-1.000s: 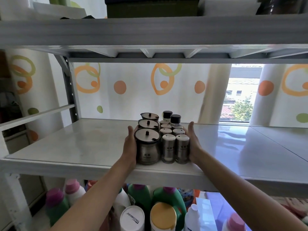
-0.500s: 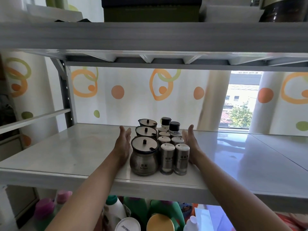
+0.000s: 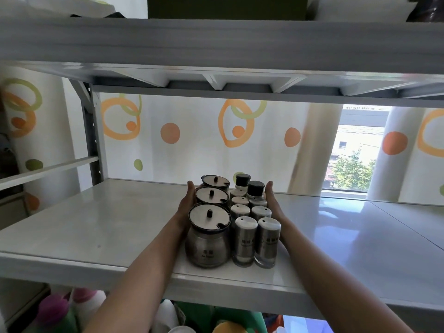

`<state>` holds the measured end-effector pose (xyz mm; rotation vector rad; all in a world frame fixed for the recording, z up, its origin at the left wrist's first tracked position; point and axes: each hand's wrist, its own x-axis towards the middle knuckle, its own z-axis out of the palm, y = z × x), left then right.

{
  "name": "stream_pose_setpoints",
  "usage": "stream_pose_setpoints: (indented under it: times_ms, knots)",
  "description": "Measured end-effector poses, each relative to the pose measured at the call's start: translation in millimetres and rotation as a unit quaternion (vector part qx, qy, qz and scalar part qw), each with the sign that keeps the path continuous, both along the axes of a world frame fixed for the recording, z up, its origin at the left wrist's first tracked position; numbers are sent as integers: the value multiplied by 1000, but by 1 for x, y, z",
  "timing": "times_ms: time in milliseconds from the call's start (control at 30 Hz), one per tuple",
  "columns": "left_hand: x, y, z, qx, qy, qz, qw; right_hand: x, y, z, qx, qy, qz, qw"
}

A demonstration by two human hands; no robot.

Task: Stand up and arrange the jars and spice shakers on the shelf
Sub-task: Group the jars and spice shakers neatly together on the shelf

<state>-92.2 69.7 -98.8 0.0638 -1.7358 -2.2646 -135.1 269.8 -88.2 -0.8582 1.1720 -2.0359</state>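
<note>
Three round steel jars with knobbed lids stand upright in a row running front to back; the front jar [image 3: 208,239] is nearest me. Beside them on the right stand several steel spice shakers [image 3: 245,240] in two rows, the two rearmost [image 3: 255,188] with black caps. The whole group sits near the front of the white shelf [image 3: 96,224]. My left hand [image 3: 187,207] lies flat with straight fingers against the left side of the jars. On the other side, my right hand [image 3: 274,205] presses flat against the shakers.
An upper shelf [image 3: 216,42] hangs low overhead with boxes on it. A grey upright post [image 3: 92,138] stands at the back left. Behind hangs a dotted curtain, with a window at the right. Coloured bottles [image 3: 79,306] stand below.
Both hands have closed in against the sides of the group and reach further back along it. The view has tilted slightly downward.
</note>
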Motion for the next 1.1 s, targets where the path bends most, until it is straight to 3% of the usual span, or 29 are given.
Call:
stream_pose_setpoints:
  times_ms: [233, 367, 467, 633, 867, 1100]
  knots:
    - [6, -8, -3, -7, 1, 12, 1000, -11, 9, -9, 80, 85, -183, 976]
    - [53, -44, -14, -37, 7, 20, 999, -7, 56, -22, 132, 116, -219, 960]
    - [94, -70, -20, -87, -1, -15, 996, 9, 100, -24, 150, 60, -208, 965]
    - [167, -77, 6, -140, -4, -93, 986, 64, 149, -18, 194, 80, -150, 966]
    - [173, -7, 10, -288, 25, -325, 900, 112, 101, -6, 218, 92, 37, 971]
    - [145, -4, 19, -205, -8, -450, 869, 123, 56, 1, 212, 85, 86, 970]
